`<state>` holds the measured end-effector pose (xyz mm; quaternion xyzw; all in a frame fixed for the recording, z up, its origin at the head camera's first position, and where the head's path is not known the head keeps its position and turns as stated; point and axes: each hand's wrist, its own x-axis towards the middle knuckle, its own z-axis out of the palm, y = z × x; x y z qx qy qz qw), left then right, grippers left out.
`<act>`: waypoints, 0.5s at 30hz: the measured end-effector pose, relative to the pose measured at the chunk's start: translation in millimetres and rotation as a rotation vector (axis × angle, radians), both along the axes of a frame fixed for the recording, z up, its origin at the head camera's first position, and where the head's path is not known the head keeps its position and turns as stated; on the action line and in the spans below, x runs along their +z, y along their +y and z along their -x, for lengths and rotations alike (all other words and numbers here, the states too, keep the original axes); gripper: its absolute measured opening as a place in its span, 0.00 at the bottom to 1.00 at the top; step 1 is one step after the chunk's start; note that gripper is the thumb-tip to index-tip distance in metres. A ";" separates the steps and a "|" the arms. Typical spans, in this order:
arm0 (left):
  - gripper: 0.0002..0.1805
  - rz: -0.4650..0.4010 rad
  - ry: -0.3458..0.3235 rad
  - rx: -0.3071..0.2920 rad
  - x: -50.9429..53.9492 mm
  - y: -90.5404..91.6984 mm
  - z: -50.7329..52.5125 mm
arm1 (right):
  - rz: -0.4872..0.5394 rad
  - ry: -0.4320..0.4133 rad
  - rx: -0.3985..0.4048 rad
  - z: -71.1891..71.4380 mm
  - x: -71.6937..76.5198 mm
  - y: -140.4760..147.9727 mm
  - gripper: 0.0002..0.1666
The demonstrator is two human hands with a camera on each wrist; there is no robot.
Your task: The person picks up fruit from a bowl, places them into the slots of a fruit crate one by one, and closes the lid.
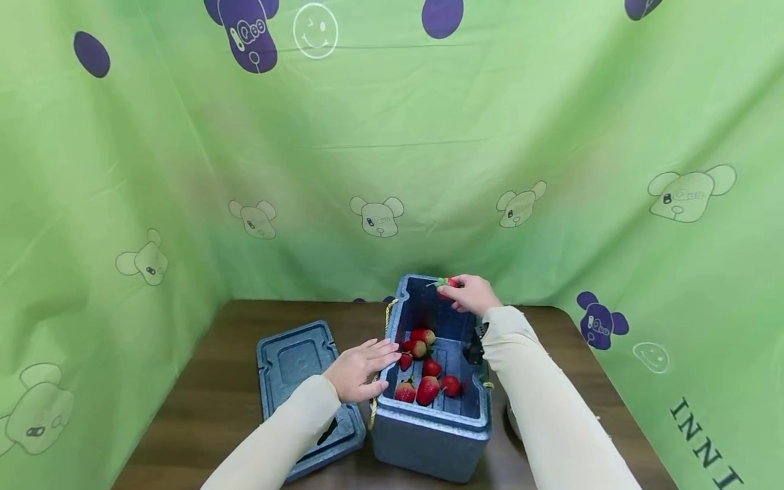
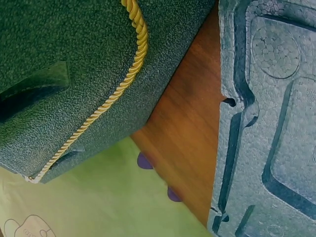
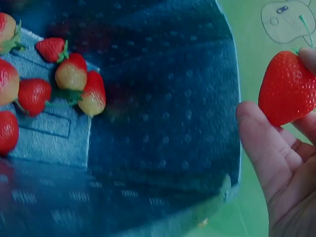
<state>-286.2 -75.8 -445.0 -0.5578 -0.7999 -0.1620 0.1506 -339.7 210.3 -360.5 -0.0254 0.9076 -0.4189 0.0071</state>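
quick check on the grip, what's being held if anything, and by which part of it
A strawberry: the right hand pinches its red body, its green top sticking out. The left hand rests at the box's rim, holding nothing.

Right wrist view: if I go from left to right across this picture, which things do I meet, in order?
Loose strawberries → the blue box's inner wall → the strawberry held in the right hand.

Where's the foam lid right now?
In the head view, the lid lies on the table, just left of the box, partly hidden by the left sleeve.
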 end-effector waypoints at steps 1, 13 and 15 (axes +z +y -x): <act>0.36 -0.003 0.002 0.003 -0.7 -0.7 -0.4 | 0.003 -0.003 -0.001 1.5 -2.2 -2.1 0.21; 0.30 0.004 -0.001 0.016 -0.8 0.1 0.7 | 0.020 -0.029 -0.091 5.5 -11.3 -18.4 0.22; 0.31 0.000 0.006 0.014 -2.1 0.2 1.5 | 0.019 -0.025 -0.106 6.6 -15.0 -19.7 0.21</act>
